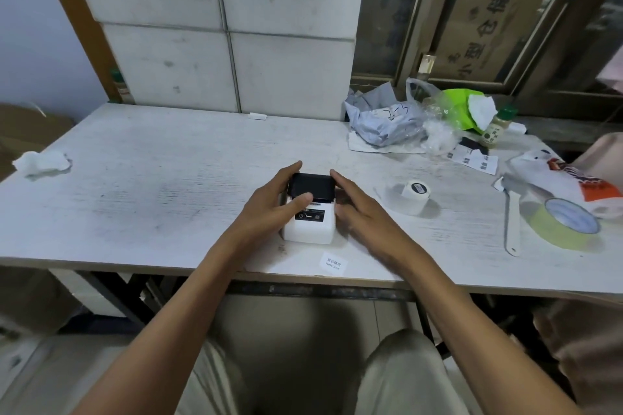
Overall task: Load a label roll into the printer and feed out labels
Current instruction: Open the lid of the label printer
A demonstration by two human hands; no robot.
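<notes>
Flanking the label printer [308, 212], both hands sit on it near the middle of the tabletop's [151, 178] front edge. Only the head view is available.

Head view: printer is a small white box with a black lid at its far end and a dark control panel on top. Left hand [273, 204] wraps the left side, fingers curled round toward the lid's far corner, thumb lying across the top at the lid's front seam. Right hand [357, 204] lies against the right side, fingers extended and loosely together, tips reaching the lid's right rear corner. Neither hand is closed around anything loose; both brace or press the printer body. Lid looks shut or nearly so; cannot tell whether it is latched.

Label roll [416, 192] stands on the tabletop to the right of the printer, toward the right edge, apart from both hands. It looks tilted, core hole facing up and toward the camera. Right hand is clearly the nearer one; roll lies just beyond its knuckles, to the right.

Judgement: roll not yet loaded. Lid must come open first, left hand steadying; the right hand is then placed to fetch the roll.

One loose printed label [332, 263] lies at the front edge, before the printer. Tape roll [566, 224] sits farther right, not involved.
</notes>
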